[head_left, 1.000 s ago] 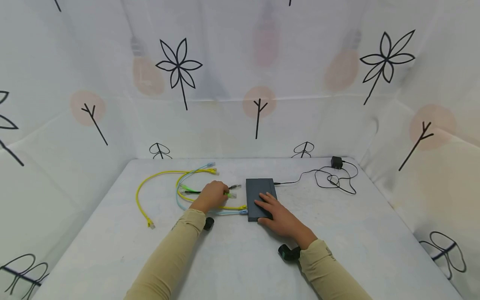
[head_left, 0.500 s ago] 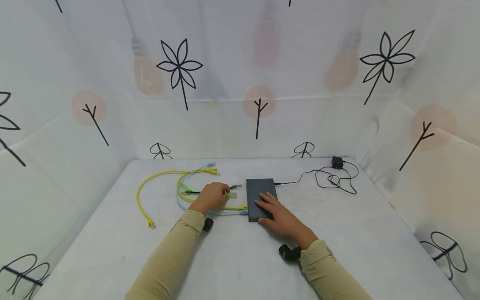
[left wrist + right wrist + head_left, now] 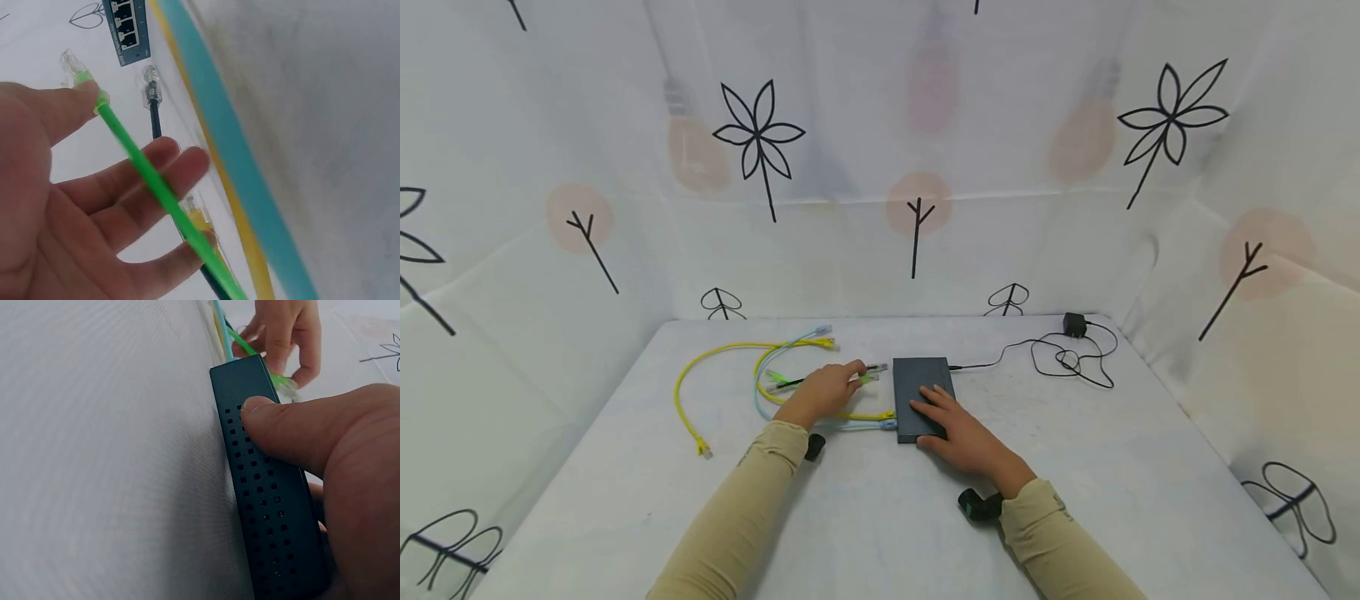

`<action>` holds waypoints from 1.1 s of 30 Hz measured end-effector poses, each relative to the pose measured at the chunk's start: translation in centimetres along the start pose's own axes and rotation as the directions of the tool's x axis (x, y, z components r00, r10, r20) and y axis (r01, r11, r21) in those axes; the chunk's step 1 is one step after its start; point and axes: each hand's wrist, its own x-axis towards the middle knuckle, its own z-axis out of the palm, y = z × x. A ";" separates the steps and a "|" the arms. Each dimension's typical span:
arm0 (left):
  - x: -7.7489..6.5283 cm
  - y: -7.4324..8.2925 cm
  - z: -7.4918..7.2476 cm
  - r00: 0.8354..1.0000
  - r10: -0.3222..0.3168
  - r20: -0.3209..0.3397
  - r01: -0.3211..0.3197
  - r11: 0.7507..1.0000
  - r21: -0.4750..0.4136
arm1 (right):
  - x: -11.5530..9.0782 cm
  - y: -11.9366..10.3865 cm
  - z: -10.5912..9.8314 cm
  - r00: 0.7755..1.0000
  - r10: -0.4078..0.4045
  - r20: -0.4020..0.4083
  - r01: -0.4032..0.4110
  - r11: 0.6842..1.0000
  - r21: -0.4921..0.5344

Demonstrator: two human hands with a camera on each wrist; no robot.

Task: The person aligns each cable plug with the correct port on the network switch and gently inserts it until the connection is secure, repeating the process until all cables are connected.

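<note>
My left hand pinches a bright green network cable just behind its clear plug, with the other fingers spread beneath the cable. Beside it runs a black network cable, its clear plug pointing towards the dark blue-grey network switch. My right hand rests on the switch, fingers spread over the top and thumb against the vented side. A light blue cable and a yellow cable reach the switch's left side at its near end. Several ports show in the left wrist view.
Another yellow cable curves across the left of the white table. A black power adapter lies at the back right, its tangled thin cord running to the switch. Patterned cloth surrounds the table behind and at the sides.
The green cable's plug end has shifted slightly up and right with my left hand, whose fingers have moved. The black plug has shifted a little towards the switch. My right hand stays put.
</note>
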 end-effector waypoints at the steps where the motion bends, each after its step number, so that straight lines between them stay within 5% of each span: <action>1: -0.1 0.0 -0.1 1.000 0.006 -0.008 -0.006 1.000 -0.005 | 0.0 0.0 0.0 1.000 0.003 0.001 -0.003 1.000 0.000; 7: -0.2 -0.4 -1.3 0.994 0.033 -0.105 -0.046 0.992 -0.121 | 0.0 -0.1 0.0 1.000 0.018 0.008 -0.018 1.000 -0.003; 13: -0.1 -1.0 -4.0 0.988 0.007 -0.157 -0.051 0.961 -0.274 | -0.1 -0.3 -0.2 1.000 -0.007 -0.001 0.007 1.000 0.008; 22: -0.8 -2.1 -8.6 0.946 0.016 -0.323 -0.093 0.970 -0.226 | -0.2 -0.2 -0.2 1.000 -0.022 -0.001 0.022 1.000 0.007; 27: -1.4 -2.0 -9.3 0.962 0.011 -0.271 -0.080 0.966 -0.245 | -0.1 0.0 -0.1 1.000 -0.025 -0.007 0.025 1.000 0.008; 33: -1.6 -1.8 -7.6 0.979 0.029 -0.202 -0.080 0.964 -0.252 | -0.1 0.1 0.0 1.000 -0.020 -0.002 0.020 1.000 0.010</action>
